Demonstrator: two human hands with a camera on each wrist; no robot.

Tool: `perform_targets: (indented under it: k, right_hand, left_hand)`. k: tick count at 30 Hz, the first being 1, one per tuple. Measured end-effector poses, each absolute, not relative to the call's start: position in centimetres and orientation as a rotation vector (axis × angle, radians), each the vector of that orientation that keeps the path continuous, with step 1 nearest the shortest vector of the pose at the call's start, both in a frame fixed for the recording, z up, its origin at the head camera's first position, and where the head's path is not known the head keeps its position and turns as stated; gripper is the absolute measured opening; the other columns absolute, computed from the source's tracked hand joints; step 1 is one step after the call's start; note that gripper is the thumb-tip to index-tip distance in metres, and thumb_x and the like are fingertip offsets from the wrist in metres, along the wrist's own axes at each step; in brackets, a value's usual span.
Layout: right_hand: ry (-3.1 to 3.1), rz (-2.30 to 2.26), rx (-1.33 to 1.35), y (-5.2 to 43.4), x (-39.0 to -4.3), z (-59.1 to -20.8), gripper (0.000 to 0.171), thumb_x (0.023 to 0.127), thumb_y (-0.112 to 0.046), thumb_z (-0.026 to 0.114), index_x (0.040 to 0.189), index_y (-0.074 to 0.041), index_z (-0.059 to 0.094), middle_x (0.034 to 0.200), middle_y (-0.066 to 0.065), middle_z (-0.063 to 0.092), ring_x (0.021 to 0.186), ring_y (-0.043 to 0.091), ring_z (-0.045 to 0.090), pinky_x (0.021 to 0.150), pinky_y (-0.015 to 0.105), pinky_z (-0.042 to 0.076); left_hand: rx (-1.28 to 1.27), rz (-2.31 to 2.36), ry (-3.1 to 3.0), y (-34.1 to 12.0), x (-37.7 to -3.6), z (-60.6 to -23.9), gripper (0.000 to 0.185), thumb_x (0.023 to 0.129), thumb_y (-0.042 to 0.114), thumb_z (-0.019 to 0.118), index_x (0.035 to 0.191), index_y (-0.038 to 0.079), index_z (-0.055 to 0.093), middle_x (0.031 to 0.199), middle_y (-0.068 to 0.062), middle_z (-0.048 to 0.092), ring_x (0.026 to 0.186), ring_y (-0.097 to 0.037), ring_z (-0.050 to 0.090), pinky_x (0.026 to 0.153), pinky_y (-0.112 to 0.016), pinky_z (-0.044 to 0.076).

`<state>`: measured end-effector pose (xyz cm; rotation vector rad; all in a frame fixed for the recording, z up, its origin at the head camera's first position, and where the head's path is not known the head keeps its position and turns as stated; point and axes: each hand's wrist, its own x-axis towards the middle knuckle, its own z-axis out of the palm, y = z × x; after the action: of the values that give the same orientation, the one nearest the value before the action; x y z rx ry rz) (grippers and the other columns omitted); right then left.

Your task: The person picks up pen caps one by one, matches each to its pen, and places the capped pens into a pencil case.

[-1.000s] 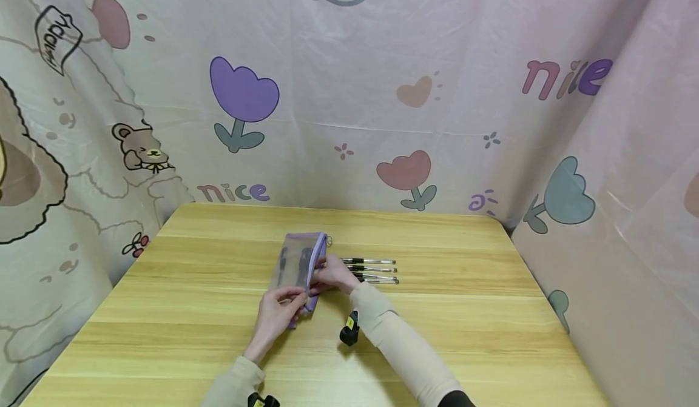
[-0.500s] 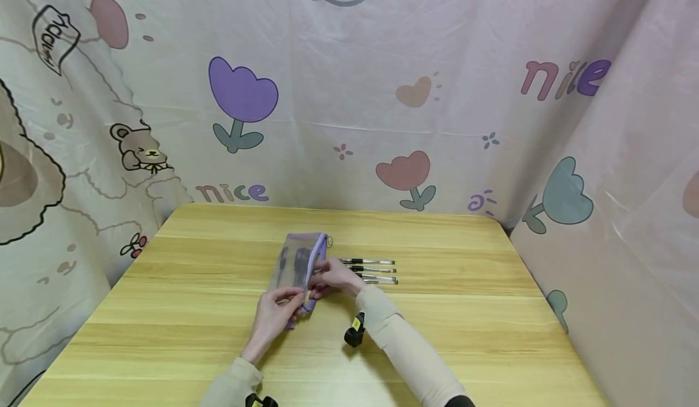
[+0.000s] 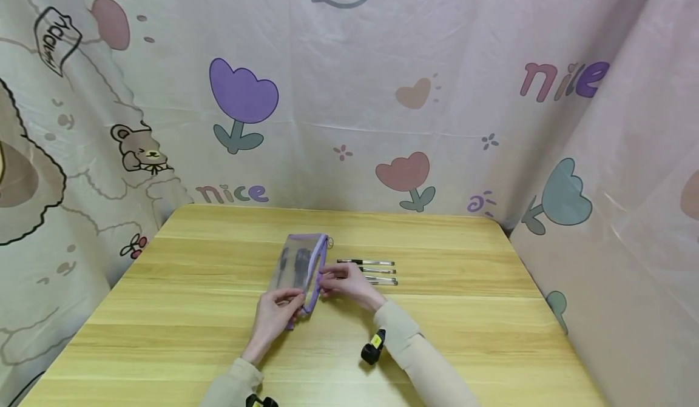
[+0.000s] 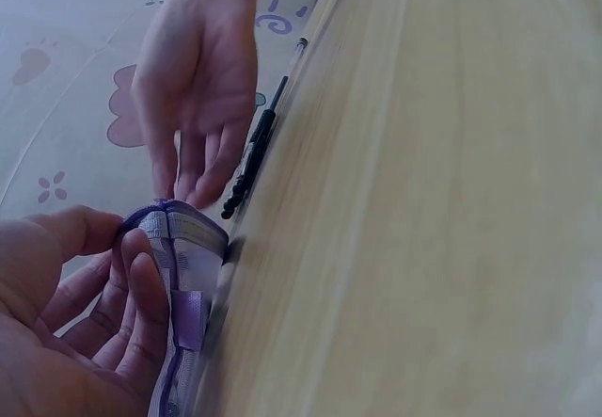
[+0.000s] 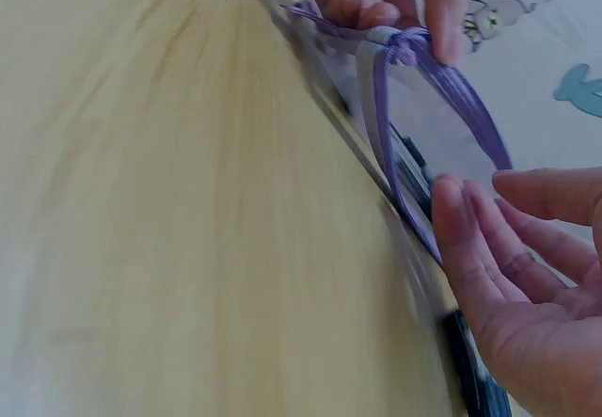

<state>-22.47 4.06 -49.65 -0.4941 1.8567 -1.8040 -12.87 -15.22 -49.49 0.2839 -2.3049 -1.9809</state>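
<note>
A see-through mesh pencil case (image 3: pixel 283 270) with purple zipper trim lies on the table, its zipped side gaping to the right. At the near corner of that mouth, my left hand (image 3: pixel 271 319) pinches the purple edge between thumb and fingers. My right hand (image 3: pixel 352 284) is just outside the mouth, thumb and fingers parted with nothing between them, as the right wrist view shows. Dark-gripped pens (image 5: pixel 412 168) show inside the case. Several clear pens with black grips (image 3: pixel 377 262) lie side by side on the table, partly hidden behind my right hand.
The wooden table (image 3: pixel 464 334) runs back to a printed curtain (image 3: pixel 338 91), which also hangs along both sides. A small metal ring (image 3: pixel 330 243) hangs at the case's far corner. A black wrist camera (image 3: pixel 374 347) hangs below my right sleeve.
My right hand has drawn back out of the case's mouth, toward the right and slightly nearer. My left hand keeps its pinch on the edge, and the case stays in place.
</note>
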Motion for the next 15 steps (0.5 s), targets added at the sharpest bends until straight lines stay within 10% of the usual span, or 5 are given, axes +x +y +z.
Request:
perform_targets:
  k: [7,15]
  right_hand:
    - [2.128,-1.695,-0.686,8.0,-21.2,-49.5,0.039,0.092,-0.003,0.067,0.128,0.01,0.059,0.118,0.03,0.068,0.099,0.028,0.071,0.088,0.027,0.059]
    - [2.39,-1.599,-0.744,12.5,-21.0,-50.0,0.035,0.089,-0.007,0.073,0.121,0.005,0.066,0.114,0.026,0.07,0.083,0.004,0.059,0.076,0.016,0.051]
  left_hand:
    - [0.281,-1.982,-2.305,-15.3,-12.9,-49.6,0.02,0.091,0.007,0.072,0.106,-0.006,0.073,0.069,-0.01,0.071,0.051,-0.01,0.059,0.044,-0.023,0.051]
    - [0.285,-1.977,-2.308,-15.3,-12.9,-49.6,0.019,0.091,0.005,0.072,0.105,-0.006,0.073,0.07,-0.011,0.072,0.052,-0.011,0.059,0.045,-0.022,0.051]
